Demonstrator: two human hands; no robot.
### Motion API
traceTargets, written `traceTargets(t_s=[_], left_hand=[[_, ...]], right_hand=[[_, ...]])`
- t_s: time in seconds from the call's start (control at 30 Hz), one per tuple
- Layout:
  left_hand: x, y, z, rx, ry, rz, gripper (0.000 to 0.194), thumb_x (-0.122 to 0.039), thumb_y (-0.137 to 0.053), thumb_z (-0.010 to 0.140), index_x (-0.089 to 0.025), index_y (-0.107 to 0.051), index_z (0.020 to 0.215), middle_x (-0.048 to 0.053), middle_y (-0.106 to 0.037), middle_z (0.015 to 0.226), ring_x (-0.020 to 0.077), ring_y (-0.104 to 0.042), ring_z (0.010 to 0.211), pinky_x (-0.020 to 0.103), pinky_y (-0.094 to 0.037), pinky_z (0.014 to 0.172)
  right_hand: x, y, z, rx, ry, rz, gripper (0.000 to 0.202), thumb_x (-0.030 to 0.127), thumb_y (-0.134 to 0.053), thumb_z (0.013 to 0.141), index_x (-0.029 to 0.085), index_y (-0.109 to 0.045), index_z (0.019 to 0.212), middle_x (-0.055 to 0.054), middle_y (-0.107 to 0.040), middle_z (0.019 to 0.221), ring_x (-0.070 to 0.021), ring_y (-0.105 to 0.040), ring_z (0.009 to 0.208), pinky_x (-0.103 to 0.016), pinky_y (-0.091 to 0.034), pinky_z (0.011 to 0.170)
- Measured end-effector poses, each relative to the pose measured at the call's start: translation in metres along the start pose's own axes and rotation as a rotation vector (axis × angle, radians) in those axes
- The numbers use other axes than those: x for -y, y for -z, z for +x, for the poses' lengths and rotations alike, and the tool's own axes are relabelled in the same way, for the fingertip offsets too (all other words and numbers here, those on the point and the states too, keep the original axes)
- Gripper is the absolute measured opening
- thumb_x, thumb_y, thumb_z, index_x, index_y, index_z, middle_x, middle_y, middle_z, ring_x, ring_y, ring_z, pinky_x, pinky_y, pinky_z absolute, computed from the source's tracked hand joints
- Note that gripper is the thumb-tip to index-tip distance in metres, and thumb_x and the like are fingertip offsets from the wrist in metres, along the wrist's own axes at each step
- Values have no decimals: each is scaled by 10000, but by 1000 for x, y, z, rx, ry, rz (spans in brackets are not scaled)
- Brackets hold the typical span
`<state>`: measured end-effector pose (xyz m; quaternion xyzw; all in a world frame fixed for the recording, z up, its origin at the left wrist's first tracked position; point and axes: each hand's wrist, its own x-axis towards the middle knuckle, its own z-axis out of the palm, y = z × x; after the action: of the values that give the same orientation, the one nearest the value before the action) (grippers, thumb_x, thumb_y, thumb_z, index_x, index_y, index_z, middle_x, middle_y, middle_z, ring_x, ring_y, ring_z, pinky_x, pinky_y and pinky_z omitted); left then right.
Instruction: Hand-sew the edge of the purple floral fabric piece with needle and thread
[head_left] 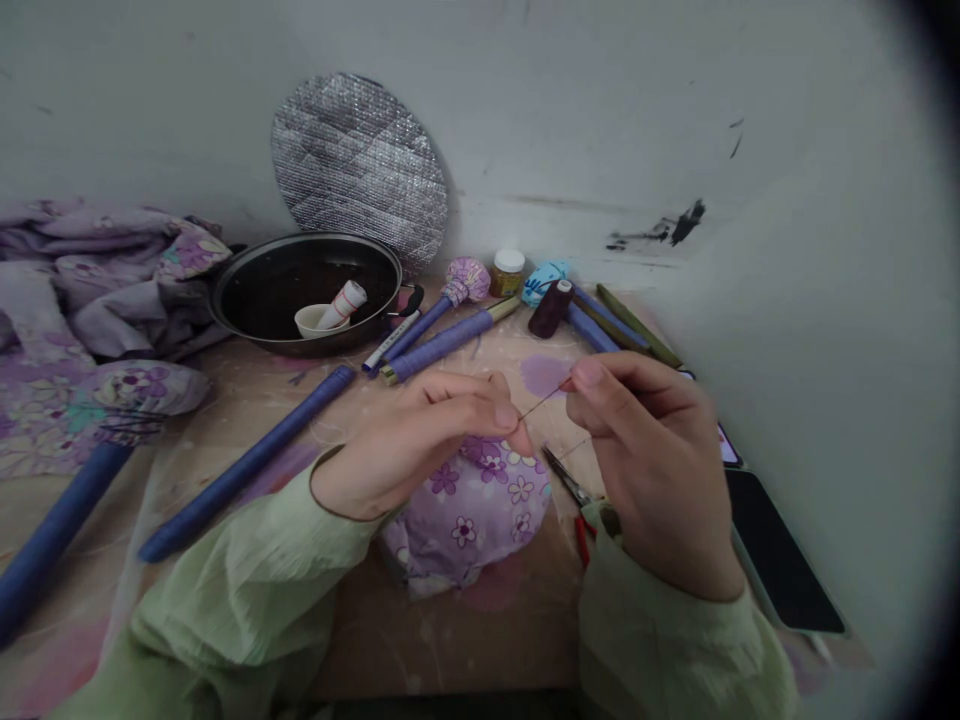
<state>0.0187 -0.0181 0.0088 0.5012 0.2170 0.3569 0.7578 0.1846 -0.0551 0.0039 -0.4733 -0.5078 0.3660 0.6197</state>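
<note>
A short stretch of dark thread (545, 399) runs taut between my two hands. My left hand (442, 425) pinches its lower end between thumb and forefinger. At the upper end, the thumb and forefinger of my right hand (649, 450) are pressed together on it; whether a needle is there too, I cannot tell. Below my left hand lies a round piece of purple flowered cloth (480, 520) on the table. Scissors (574, 485) with red handles lie beside it, partly covered by my right sleeve. A spool of dark thread (551, 310) stands tilted farther back.
A black pan (225, 300) holding a small white cup (304, 320) stands back left. Blue-wrapped sticks (247, 465) lie about the table, some with cloth-covered heads. Crumpled purple cloth (82, 290) fills the left. A phone (784, 550) lies at right, near the wall.
</note>
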Motion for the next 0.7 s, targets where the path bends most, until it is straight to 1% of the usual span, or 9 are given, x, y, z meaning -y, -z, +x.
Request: traceTargets(t_s=[0.2,0.43,0.57,0.7], left_hand=[[2,0,0,8,-11,49,183,-184,-628,745,-195,-748,608,29,-631,643,145,-555,705,281,-440,725],[2,1,0,-7,-2,8,192,-249,-621,766,-193,-757,644,34,-631,678,162,-570,746,295,-457,778],[2,2,0,21,-50,27,252,-258,-562,815,-182,-766,688,37,-651,709,169,-583,801,299,-444,845],[1,2,1,36,-70,5,289,-226,-520,831,-181,-770,692,35,-681,713,172,-581,795,309,-437,868]], right_hand=[[1,-1,0,-25,-1,-45,151,375,-684,815,238,-695,754,31,-548,588,-96,-408,507,-271,-308,466],[0,1,1,-28,-7,-7,135,367,-677,820,246,-697,762,6,-601,668,-137,-537,613,-303,-417,546],[1,1,0,-15,-10,12,134,364,-673,823,247,-696,762,2,-605,674,-149,-560,644,-315,-441,575],[2,0,0,-13,-17,-1,142,367,-662,831,246,-692,765,-7,-618,693,-162,-574,662,-327,-451,590]])
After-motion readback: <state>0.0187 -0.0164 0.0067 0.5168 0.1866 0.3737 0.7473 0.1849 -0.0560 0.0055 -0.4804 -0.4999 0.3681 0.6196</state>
